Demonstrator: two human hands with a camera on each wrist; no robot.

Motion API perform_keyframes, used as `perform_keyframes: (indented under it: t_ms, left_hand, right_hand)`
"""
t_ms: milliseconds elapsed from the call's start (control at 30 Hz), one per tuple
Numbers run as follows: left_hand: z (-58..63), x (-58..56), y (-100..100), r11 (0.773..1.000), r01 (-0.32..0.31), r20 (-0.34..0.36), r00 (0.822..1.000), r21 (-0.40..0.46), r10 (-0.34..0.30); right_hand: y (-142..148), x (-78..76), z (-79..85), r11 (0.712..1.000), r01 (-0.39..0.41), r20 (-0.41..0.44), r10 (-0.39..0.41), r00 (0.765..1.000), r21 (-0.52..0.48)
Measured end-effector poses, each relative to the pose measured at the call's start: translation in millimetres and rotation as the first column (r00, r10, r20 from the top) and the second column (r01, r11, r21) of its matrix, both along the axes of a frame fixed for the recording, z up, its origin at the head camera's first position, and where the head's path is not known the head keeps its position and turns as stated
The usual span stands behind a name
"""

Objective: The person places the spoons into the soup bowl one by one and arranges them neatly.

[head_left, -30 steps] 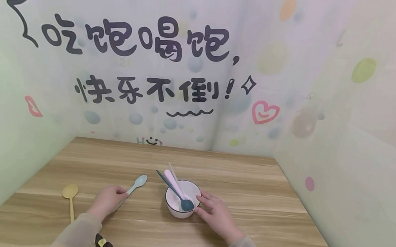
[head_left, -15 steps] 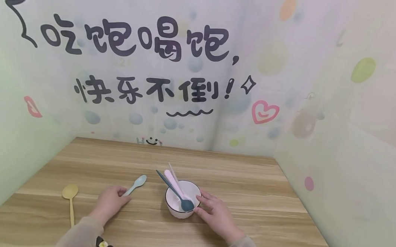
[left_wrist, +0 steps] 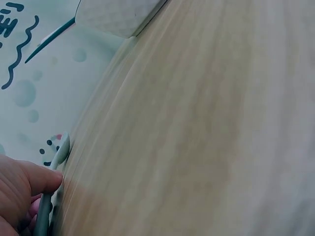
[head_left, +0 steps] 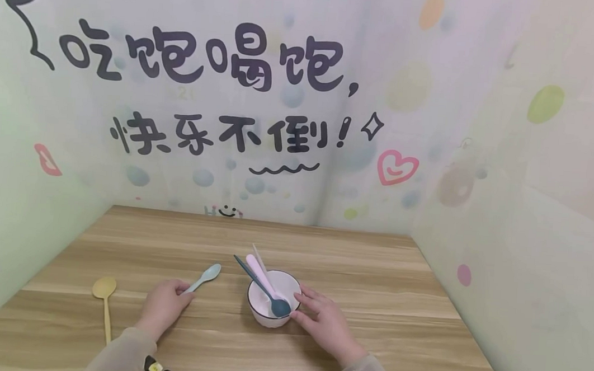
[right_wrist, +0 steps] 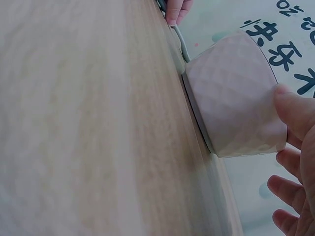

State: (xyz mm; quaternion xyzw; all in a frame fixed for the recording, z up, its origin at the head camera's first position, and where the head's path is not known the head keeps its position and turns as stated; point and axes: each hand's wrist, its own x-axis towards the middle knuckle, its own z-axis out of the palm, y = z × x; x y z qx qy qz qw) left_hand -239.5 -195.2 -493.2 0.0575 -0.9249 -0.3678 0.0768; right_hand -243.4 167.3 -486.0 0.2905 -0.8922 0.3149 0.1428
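Near the middle left of the table, my left hand (head_left: 165, 307) pinches the handle of a light blue spoon (head_left: 210, 272), whose bowl end points away to the right. From the left wrist view, thumb and fingers close on that spoon (left_wrist: 61, 151), low over the wood. A white bowl (head_left: 266, 320) with a dark rim stands upright at the centre. My right hand (head_left: 327, 324) holds its right side at the rim with thumb and fingers. Inside lean a dark blue spoon (head_left: 280, 308), a pink handle (head_left: 259, 270) and a thin pale handle (head_left: 258, 255).
A yellow spoon (head_left: 104, 288) lies on the wooden table (head_left: 373, 279) at the left, its handle end hidden by my left sleeve (head_left: 124, 353). Printed wall sheets (head_left: 276, 195) enclose the table at the back and both sides.
My left hand has shifted slightly on the light blue spoon, and the handle's lower end no longer shows beneath it. The right hand and the bowl stay where they were.
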Motion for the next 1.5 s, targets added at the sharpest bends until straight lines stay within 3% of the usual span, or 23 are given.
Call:
perform_keyframes:
  t_ms: [667, 933, 1267, 1500]
  left_hand:
    - [20.4, 3.1, -7, 0.996, 0.015, 0.112, 0.993, 0.086, -0.025]
    - [31.2, 4.4, -12, 0.997, 0.051, 0.112, 0.992, 0.050, -0.057]
    - [52.5, 4.8, -17, 0.995, 0.060, 0.125, 0.990, 0.080, -0.070]
    - [65.8, 6.7, -21, 0.993, 0.116, 0.084, 0.989, 0.030, -0.118]
  right_hand:
    - [1, -0.2, -0.4, 1.000, -0.003, 0.027, 0.004, 1.000, -0.012]
    - [0, -0.2, -0.5, 1.000, -0.001, 0.028, 0.002, 1.000, -0.011]
    - [1, -1.1, -1.8, 1.000, -0.001, 0.031, 0.001, 1.000, -0.011]
    - [0, -0.3, 0.8, 1.000, 0.001, 0.054, -0.001, 0.999, -0.011]
